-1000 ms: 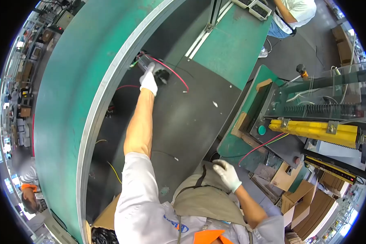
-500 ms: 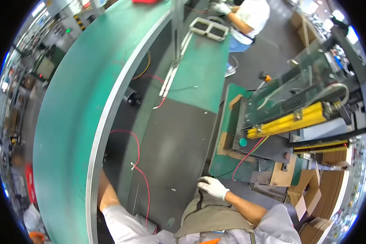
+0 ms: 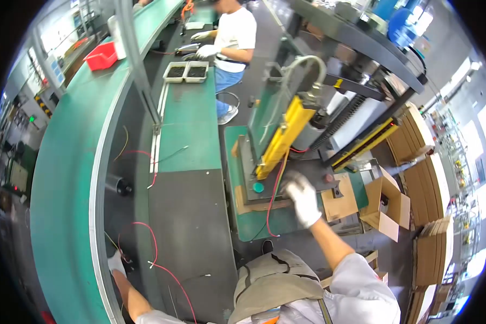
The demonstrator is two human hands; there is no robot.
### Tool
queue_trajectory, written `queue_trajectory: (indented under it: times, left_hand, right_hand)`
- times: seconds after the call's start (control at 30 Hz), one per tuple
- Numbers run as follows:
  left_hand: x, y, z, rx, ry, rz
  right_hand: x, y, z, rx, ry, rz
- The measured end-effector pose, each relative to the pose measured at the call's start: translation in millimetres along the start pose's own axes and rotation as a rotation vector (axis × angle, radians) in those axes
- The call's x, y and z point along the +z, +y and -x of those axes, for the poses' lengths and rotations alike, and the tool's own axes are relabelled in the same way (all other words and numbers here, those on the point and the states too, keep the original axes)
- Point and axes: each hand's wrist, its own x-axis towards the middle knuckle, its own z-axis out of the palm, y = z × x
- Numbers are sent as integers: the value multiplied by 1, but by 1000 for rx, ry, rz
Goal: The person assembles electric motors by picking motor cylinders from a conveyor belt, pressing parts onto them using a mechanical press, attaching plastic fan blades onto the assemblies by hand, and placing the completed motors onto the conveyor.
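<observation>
My right hand (image 3: pixel 304 203), in a white glove, is over the front of the press's dark base (image 3: pixel 270 194). Its fingers are smeared by motion, so contact or a hold cannot be made out. Near it are a green button (image 3: pixel 258 187), a red button (image 3: pixel 329 178) and a red wire (image 3: pixel 276 208). My left hand (image 3: pixel 116 262), also gloved, is low beside the metal rail (image 3: pixel 96 210), close to some thin wires (image 3: pixel 125 256). Its fingers are too small and partly hidden to read. A longer red wire (image 3: pixel 155 243) lies on the dark bench surface (image 3: pixel 191 216).
A yellow guard bar (image 3: pixel 287 137) stands upright on the press. An open cardboard box (image 3: pixel 386 202) and stacked cartons (image 3: pixel 424 186) are at right. A curved green conveyor (image 3: pixel 65 189) runs along the left. Across the bench, a person (image 3: pixel 235 40) works beside two trays (image 3: pixel 186 80).
My view has turned right toward the press. My right hand has gone from my lap up and forward to the press base. My left hand, hidden before, now shows beside the rail.
</observation>
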Motion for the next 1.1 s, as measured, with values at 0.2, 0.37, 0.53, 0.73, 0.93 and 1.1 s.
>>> queue_trajectory:
  times: [0.2,0.37,0.53,0.73,0.93,1.1]
  left_hand:
    - [37,-70,140,-191,-309,903]
    - [137,-110,284,69,-683,1384]
    - [196,-133,321,-244,-691,1378]
    - [210,-115,326,-198,-790,1281]
    - [196,-97,328,-203,-720,1168]
    - [197,-104,319,-177,-825,1219]
  right_hand:
    - [-82,-73,-120,-420,372,28]
    - [-59,-101,-193,-267,464,366]
    - [-72,-81,-198,-343,340,213]
    - [-91,-48,-138,-375,350,-14]
    - [-113,-39,-67,-246,266,-457]
    - [-37,-4,-7,53,-41,-495]
